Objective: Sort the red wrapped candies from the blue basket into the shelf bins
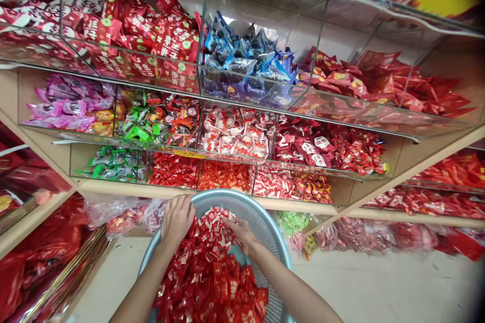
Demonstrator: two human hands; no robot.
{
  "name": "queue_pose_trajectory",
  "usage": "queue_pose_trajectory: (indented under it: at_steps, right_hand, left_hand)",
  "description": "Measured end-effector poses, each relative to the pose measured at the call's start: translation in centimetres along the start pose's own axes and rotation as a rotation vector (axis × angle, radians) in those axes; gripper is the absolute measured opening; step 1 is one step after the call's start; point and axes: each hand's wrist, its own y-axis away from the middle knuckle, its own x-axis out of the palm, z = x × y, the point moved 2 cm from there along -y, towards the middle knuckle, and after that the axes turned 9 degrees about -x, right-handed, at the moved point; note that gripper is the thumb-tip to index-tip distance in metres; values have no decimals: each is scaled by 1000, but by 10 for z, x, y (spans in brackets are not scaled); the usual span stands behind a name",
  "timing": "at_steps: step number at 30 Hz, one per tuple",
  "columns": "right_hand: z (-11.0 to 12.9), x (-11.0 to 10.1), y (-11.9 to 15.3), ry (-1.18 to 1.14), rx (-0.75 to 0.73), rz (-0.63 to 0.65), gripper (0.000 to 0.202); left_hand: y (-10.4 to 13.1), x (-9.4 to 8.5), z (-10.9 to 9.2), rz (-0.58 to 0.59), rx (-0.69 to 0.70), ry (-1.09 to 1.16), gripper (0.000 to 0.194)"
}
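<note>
A round blue-grey mesh basket [271, 232] stands out at the bottom centre, in front of the lowest shelf. Red-wrapped candies [204, 277] fill much of it, with smaller red-and-white candies [215, 219] near its far side. My left hand [178, 218] is closed over the basket's far-left rim, its fingers together. Inside the basket on the right, my right hand [241, 234] touches the red-and-white candies; its fingertips are partly among them, and whether it grips any is hard to make out.
Shelves with clear-fronted bins [238, 154] of wrapped candies rise just beyond the basket. Bagged goods [352, 237] lie on the floor under the lowest shelf. Red packages [49, 247] stand at the lower left.
</note>
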Motion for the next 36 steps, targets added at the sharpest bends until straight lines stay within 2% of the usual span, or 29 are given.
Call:
queue_pose_trajectory:
  at_steps: [4, 8, 17, 29, 36]
  right_hand:
    - [-4, 8, -4, 42, -54, -30, 42]
    - [-8, 8, -7, 37, -96, -106, 45]
    - [-9, 11, -8, -136, -94, -279, 42]
    - [-8, -5, 5, -163, -47, -268, 24]
    - [-2, -17, 15, -161, -33, -261, 25]
  left_hand:
    - [0, 0, 0, -10, 0, 4, 33]
    - [-1, 0, 1, -9, 4, 1, 33]
    - [-1, 2, 1, -3, -2, -4, 32]
    - [0, 3, 2, -18, -2, 9, 33]
    - [0, 4, 3, -23, 0, 10, 33]
